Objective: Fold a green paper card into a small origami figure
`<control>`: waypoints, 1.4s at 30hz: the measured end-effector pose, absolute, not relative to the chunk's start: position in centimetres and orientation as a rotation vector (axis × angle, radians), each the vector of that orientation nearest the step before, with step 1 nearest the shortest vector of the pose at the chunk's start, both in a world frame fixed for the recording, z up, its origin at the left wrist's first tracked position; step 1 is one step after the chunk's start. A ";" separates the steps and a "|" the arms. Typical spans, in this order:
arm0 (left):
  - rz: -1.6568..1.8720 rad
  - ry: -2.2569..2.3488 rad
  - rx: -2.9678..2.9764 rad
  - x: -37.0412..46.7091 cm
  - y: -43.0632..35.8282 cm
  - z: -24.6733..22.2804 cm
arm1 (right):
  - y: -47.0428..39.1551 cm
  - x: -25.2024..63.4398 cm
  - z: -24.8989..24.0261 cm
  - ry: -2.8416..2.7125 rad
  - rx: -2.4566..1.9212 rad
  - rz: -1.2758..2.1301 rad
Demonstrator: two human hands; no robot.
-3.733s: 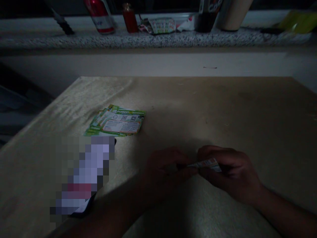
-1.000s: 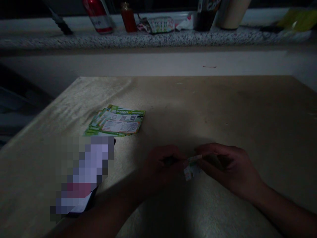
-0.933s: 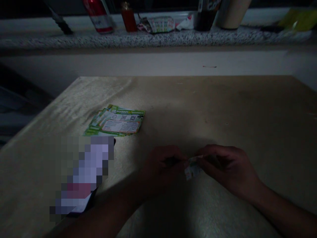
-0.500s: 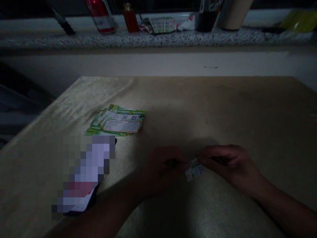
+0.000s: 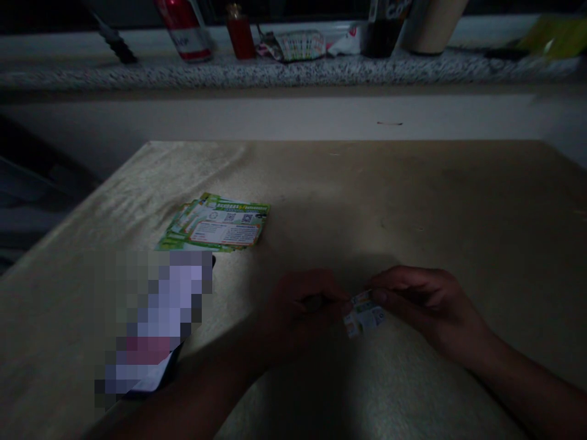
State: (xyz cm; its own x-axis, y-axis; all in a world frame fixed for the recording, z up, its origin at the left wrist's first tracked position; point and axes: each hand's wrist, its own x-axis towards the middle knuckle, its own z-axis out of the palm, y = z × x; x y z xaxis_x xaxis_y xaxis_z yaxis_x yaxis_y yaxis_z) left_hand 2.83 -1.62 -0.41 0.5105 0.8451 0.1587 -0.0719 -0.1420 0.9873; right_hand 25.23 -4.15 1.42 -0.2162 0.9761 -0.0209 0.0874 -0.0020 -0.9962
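A small printed paper card, partly folded by its look, is held between my two hands just above the table. My left hand pinches its left edge. The fingertips of my right hand grip its upper right edge, with the thumb on the near side. A QR-like square shows at the card's lower right. To the left lies a loose stack of green and white printed cards, fanned out a little. The dim light hides the exact folds of the held card.
A phone with a blurred-out screen lies beside my left forearm on the table. Behind the table, a speckled stone sill carries a red can, a small red bottle, a crumpled wrapper and a dark bottle.
The held card has turned slightly between my fingers, and more of its printed face shows at the right. Both hands stay in nearly the same place.
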 end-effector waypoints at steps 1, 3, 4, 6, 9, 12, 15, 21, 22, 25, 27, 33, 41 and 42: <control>0.929 0.703 1.489 2.8 -1.6 -0.4 | -4.2 25.2 1.4 -1.430 -1.154 1.333; 0.961 0.720 1.448 2.9 -1.6 -0.5 | -4.3 25.1 1.4 -1.440 -1.120 1.333; 0.979 0.732 1.428 3.0 -1.7 -0.5 | -4.3 25.1 1.4 -1.453 -1.108 1.336; 1.007 0.773 1.385 3.1 -1.8 -0.5 | -4.2 25.0 1.4 -1.482 -1.102 1.331; 0.973 0.850 1.370 3.3 -2.1 -0.7 | -4.1 24.8 1.6 -1.508 -1.091 1.287; 0.908 0.896 1.381 3.4 -2.5 -0.9 | -4.2 24.7 1.6 -1.543 -1.095 1.227; 0.864 0.941 1.385 3.6 -2.6 -0.8 | -4.3 24.8 1.3 -1.521 -1.176 1.151; 0.715 0.957 1.154 4.4 -2.4 0.3 | -4.4 24.9 0.9 -1.409 -1.174 1.169; 0.722 0.933 1.115 4.4 -2.4 0.3 | -4.3 24.8 0.9 -1.395 -1.145 1.216; 0.779 0.880 1.067 4.4 -2.6 0.2 | -4.3 24.4 0.9 -1.366 -1.079 1.335; 0.808 0.861 1.049 4.4 -2.7 0.1 | -4.3 24.2 0.8 -1.347 -1.071 1.349; 0.891 0.891 0.948 4.8 -3.2 0.5 | -4.4 24.1 0.6 -1.324 -1.118 1.311; 0.778 1.024 1.023 4.9 -2.7 0.5 | -4.3 23.7 0.9 -1.252 -1.158 1.331; 0.759 1.026 1.027 4.9 -2.6 0.5 | -4.3 23.7 0.9 -1.235 -1.159 1.331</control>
State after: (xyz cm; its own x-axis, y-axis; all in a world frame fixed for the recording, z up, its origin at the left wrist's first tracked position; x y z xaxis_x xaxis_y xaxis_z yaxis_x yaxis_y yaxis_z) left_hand 4.87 -2.59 0.50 0.3521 0.8813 -0.3151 -0.0426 0.3514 0.9352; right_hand 23.69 -4.27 0.89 -0.1022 0.9941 -0.0371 -0.0373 -0.0411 -0.9985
